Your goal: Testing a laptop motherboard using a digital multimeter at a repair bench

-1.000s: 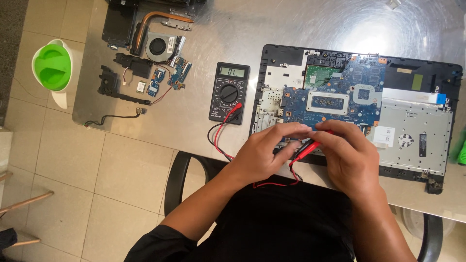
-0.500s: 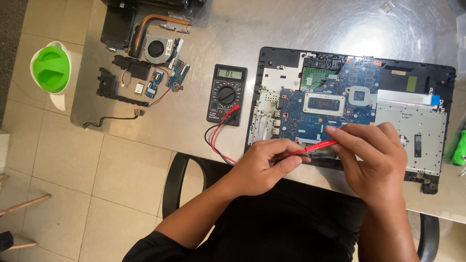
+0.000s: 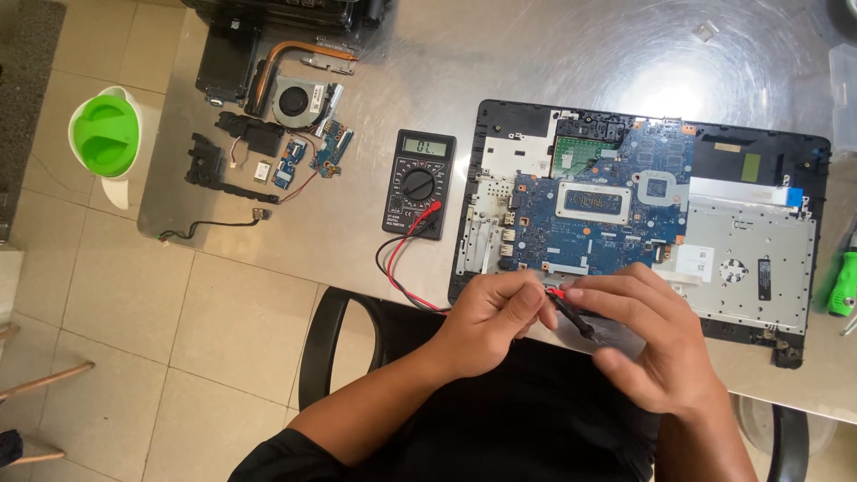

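Steel table [image 3: 536, 71]: both hands meet; left hand [image 3: 489, 323] and right hand [image 3: 656, 335] grip black probe [image 3: 571, 317].

Bare forearms, black short-sleeved top

The left hand [image 3: 489, 321] and right hand [image 3: 659, 344] are bare, with no gloves, rings, watch or bands showing on fingers or wrists. Both forearms are uncovered down their whole visible length. A plain black fabric short sleeve [image 3: 277, 457] ends above the left elbow, and the same unmarked black cloth covers the torso [image 3: 527, 419] below the hands.
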